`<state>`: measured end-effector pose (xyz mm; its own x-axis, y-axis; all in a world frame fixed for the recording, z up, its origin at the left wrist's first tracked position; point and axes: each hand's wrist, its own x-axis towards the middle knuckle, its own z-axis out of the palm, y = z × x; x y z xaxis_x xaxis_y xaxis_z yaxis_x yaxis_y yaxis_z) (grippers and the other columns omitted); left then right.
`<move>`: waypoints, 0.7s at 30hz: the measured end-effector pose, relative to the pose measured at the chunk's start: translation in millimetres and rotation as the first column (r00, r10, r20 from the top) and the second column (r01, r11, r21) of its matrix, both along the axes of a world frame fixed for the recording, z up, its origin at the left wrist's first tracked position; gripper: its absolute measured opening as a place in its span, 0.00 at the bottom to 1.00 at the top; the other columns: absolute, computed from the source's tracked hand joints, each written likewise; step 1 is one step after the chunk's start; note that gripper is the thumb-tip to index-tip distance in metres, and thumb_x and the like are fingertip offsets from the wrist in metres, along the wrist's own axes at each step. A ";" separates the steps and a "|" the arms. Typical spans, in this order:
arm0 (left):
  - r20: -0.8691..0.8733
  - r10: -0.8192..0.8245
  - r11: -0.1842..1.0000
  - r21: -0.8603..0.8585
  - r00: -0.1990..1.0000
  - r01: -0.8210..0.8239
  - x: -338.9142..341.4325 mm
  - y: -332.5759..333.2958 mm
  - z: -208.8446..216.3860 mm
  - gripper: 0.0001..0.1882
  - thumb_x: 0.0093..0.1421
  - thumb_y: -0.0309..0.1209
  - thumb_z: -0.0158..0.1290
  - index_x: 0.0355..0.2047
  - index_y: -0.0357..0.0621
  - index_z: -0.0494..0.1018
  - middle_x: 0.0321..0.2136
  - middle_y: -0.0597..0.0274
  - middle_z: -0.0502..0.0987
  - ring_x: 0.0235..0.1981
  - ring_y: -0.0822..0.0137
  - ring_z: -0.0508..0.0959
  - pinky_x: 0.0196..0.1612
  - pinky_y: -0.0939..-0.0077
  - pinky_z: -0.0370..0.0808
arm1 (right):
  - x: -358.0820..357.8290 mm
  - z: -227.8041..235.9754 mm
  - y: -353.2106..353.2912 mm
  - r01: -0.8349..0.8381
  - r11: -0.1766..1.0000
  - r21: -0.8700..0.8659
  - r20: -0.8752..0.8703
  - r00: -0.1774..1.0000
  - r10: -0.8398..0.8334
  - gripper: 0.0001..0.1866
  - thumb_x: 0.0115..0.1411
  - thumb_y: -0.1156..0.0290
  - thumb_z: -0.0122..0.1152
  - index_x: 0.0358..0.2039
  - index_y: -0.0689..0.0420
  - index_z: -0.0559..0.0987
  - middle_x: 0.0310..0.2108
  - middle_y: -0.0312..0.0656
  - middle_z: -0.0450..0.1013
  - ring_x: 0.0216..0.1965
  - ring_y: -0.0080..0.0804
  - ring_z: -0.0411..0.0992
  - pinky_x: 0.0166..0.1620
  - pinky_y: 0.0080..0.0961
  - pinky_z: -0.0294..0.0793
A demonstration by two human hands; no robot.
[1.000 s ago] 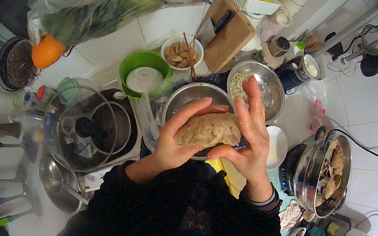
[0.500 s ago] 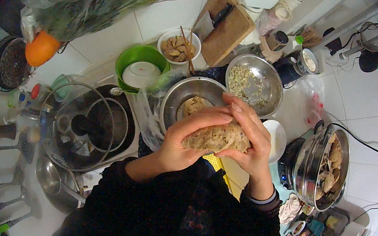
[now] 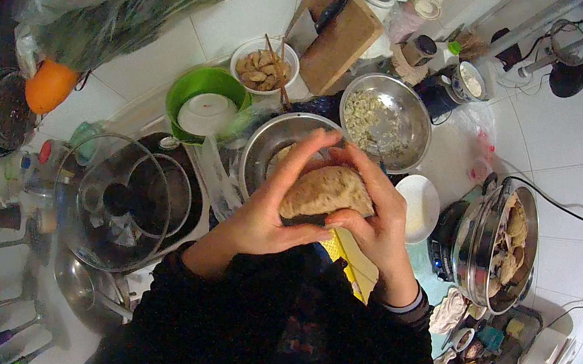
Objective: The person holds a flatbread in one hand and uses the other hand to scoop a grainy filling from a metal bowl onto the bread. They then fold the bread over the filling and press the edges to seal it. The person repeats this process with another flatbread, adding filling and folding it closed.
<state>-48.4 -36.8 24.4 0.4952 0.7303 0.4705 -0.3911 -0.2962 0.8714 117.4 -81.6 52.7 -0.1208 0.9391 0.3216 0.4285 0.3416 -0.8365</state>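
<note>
A thick half-moon piece of brownish, speckled dough (image 3: 328,193) is held up between my two hands at chest height. My left hand (image 3: 267,208) curves around its left end, fingers reaching over the far side and thumb along the near edge. Around the right end wraps my right hand (image 3: 379,213), its thumb pressed on the near edge of the dough. Just beyond and partly hidden by my fingers stands a steel bowl (image 3: 254,148) with more dough in it. To its right, another steel bowl (image 3: 425,119) holds chopped pale-green filling.
A white bowl (image 3: 417,207) sits right of my hands, near a steel steamer (image 3: 464,240) with food inside. On the left are a glass lid (image 3: 62,224) and a green basin (image 3: 179,88). Behind stand a bowl of brown pieces with chopsticks (image 3: 264,70) and a wooden board (image 3: 347,48).
My hands have turned the dough and opened a little around it, so more of its top shows. The surroundings have shifted slightly left in the view.
</note>
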 end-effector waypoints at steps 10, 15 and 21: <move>-0.082 -0.083 0.949 -0.310 0.993 0.054 19.5 6.2 -24.1 0.17 0.64 0.32 0.37 0.49 0.35 0.65 0.45 0.57 0.69 0.47 0.70 0.68 0.52 0.76 0.61 | 8.4 -21.7 -15.0 0.096 0.979 -0.178 -0.146 0.982 -0.123 0.28 0.51 0.65 0.61 0.51 0.62 0.66 0.43 0.52 0.70 0.44 0.39 0.70 0.47 0.29 0.66; -0.190 -0.063 0.978 -0.208 0.980 0.022 41.8 -4.7 -26.9 0.16 0.64 0.31 0.37 0.48 0.34 0.67 0.44 0.57 0.71 0.45 0.70 0.69 0.49 0.78 0.63 | 18.3 -24.8 -29.1 0.245 0.930 -0.274 -0.150 0.944 -0.293 0.19 0.53 0.70 0.58 0.45 0.64 0.71 0.38 0.51 0.73 0.40 0.37 0.72 0.43 0.25 0.69; -0.156 -0.287 0.906 -0.365 0.945 0.214 79.3 -8.7 -52.4 0.28 0.62 0.45 0.39 0.56 0.39 0.56 0.53 0.54 0.62 0.51 0.64 0.66 0.51 0.74 0.63 | 45.0 -54.7 -56.2 0.318 0.828 -0.462 -0.230 0.859 -0.458 0.19 0.56 0.69 0.56 0.47 0.63 0.71 0.38 0.43 0.73 0.34 0.24 0.70 0.37 0.20 0.70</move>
